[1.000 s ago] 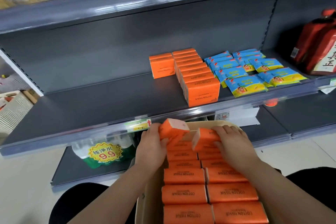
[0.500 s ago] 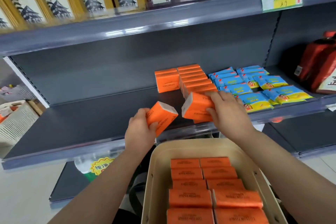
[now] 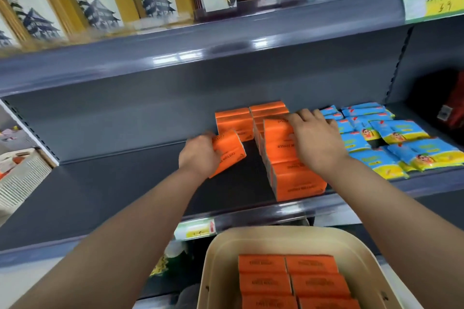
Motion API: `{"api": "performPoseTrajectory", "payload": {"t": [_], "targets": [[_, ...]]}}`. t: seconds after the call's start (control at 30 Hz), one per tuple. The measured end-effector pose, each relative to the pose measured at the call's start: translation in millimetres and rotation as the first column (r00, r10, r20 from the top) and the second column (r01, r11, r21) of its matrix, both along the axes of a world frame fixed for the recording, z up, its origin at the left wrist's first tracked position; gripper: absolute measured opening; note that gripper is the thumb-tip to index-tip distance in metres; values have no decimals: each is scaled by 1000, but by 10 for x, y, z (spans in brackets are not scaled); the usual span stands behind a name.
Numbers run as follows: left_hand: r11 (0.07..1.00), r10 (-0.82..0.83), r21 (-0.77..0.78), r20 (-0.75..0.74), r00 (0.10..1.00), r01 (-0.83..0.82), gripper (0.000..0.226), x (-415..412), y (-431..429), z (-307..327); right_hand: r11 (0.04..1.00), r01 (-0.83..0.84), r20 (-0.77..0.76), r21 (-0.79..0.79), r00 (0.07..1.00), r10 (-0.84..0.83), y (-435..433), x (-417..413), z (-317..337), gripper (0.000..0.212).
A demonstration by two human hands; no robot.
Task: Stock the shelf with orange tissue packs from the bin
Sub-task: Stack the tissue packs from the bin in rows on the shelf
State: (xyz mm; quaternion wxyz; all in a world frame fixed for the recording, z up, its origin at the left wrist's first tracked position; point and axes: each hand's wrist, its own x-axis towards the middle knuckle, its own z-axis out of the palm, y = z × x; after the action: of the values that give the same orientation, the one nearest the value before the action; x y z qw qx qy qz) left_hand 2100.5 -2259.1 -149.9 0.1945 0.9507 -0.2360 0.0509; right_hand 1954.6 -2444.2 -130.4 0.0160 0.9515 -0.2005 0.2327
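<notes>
My left hand [image 3: 199,155] grips a tilted orange tissue pack [image 3: 229,152] just above the grey shelf [image 3: 120,190], in front of a single orange pack [image 3: 233,120] at the back. My right hand [image 3: 316,139] holds another orange pack [image 3: 277,139] on top of the row of orange packs [image 3: 298,180] that runs from the back to the shelf's front edge. Below, the beige bin [image 3: 226,253] holds several more orange packs [image 3: 288,278] in two columns.
Blue and yellow packs [image 3: 391,143] fill the shelf right of the orange row. A red item [image 3: 454,110] stands at the far right. Framed pictures [image 3: 100,2] line the upper shelf. A price tag [image 3: 195,229] sits on the shelf lip. A white basket [image 3: 22,178] is at left.
Both hands lifted a pack each out of the bin and moved up and forward over the shelf. The right pack now rests on the row; the left pack is near the back pack.
</notes>
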Motion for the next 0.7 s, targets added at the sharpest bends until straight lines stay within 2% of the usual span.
{"api": "performPoseTrajectory", "payload": {"t": [0.2,0.3,0.6,0.7], "targets": [[992,28,119,99,995,-40,47,450,-564,-50,998,-31,62,-45,998,34,-71,20,-81,40],[989,46,138,95,994,-59,49,604,-774,-105,998,-45,85,-47,995,49,-107,33,-116,42],[999,4,47,41,999,-6,58,748,-988,-301,994,-84,209,-77,973,98,-174,70,-231,47],[1000,-8,-16,36,999,8,58,691,-948,-293,994,-85,205,-69,974,97,-164,58,-234,47]]}}
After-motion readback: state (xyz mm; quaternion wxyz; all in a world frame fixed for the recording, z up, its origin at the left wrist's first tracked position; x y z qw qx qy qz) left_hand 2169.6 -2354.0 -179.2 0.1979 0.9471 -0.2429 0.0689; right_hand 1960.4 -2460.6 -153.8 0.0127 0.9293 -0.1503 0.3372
